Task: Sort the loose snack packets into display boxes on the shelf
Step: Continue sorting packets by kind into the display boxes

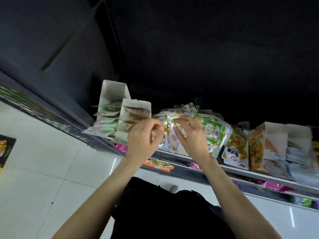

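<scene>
Hands meet at the heap: your left hand point(144, 138) and right hand point(190, 135) both pinch gold-edged white foil packets point(170, 128), with the open white card display boxes point(133, 116) nearer your left.

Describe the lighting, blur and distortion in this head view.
Head view: upper half nearly black; floor tiles bright, with glare streaks. Both hands, left and right, and the packets they hold are motion-blurred. The wide angle tilts and bends the shelf; boxes lean.
</scene>
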{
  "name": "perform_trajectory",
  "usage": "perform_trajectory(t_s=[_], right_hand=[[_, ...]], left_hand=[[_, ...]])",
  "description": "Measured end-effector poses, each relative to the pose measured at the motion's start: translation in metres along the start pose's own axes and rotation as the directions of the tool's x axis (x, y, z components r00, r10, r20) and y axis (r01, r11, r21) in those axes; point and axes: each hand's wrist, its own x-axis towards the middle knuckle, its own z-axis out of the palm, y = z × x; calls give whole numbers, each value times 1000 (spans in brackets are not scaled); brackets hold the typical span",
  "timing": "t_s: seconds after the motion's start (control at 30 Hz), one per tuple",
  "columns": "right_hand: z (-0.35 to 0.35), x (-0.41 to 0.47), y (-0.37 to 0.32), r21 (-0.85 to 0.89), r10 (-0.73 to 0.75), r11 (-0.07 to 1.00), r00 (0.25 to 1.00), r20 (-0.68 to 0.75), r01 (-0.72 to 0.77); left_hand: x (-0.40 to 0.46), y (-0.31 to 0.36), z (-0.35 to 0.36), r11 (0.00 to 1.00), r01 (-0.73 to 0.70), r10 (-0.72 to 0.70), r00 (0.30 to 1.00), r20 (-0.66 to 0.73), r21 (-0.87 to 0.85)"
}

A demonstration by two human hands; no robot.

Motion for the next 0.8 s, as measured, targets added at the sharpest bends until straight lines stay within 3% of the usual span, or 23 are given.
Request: perform_trajectory(t_s=[0.07, 0.13, 0.23, 0.33, 0.47, 0.6, 0.8], right_hand=[[-21, -44, 34, -33, 192, 981, 981, 2, -192], [-41, -82, 67, -97, 413, 907, 910, 18, -410], [-63, -118, 105, -228, 657, 744, 750, 79, -628], [-68, -131, 129, -268, 720, 686, 683, 119, -676], [-59, -121, 145, -396, 822, 565, 535, 193, -724], [-44, -108, 148, -567, 878, 459, 449, 168, -684], [-33, -113, 149, -369, 909, 408, 408, 84, -835]], left_hand=[[-13, 27, 29, 992, -20, 31, 996, 86, -121], [-27, 40, 65, 992, -9, 41, 967, 250, -127], [-39, 48, 120, 999, -32, 15, 830, 557, 20], [-41, 53, 161, 974, -160, -6, 692, 722, 162], [-36, 56, 186, 917, -278, -56, 622, 781, 287], [-34, 60, 191, 894, -305, -75, 622, 780, 329], [-26, 58, 194, 893, -305, -57, 655, 754, 332]])
